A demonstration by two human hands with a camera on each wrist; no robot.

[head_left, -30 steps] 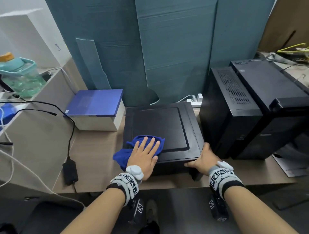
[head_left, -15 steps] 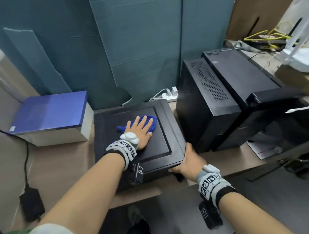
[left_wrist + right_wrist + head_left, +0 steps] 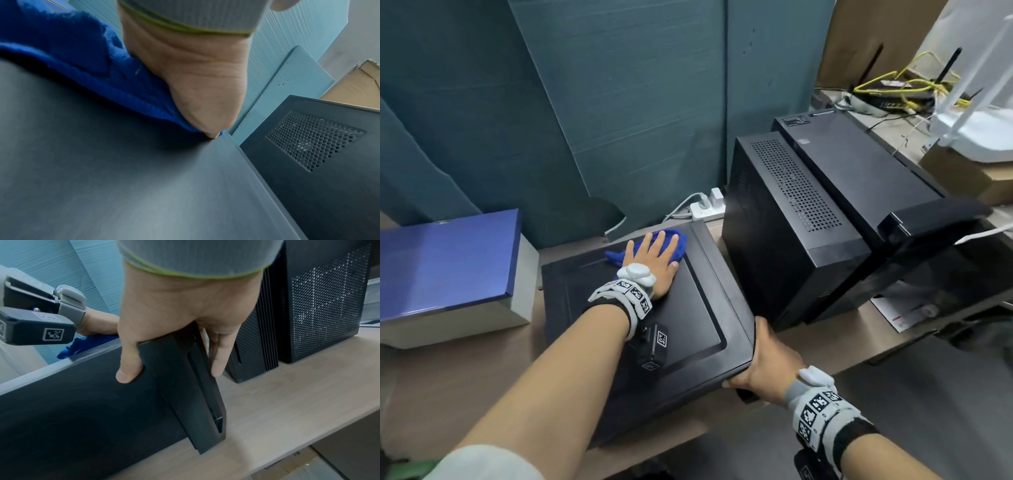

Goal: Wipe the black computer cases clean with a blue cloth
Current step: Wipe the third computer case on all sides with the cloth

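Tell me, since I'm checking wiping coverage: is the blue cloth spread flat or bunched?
Bunched: the blue cloth sits crumpled under the left hand's flat fingers on the black case.

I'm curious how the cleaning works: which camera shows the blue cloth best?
The head view: the blue cloth lies under the flat left hand at the far end of the lying black case. The left wrist view shows its fuzzy edge up close; the right wrist view shows only a scrap.

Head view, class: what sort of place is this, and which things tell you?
Probably an office or computer workroom: black computer cases on a wooden desk, a power strip by teal partition panels, and a router with yellow cables.
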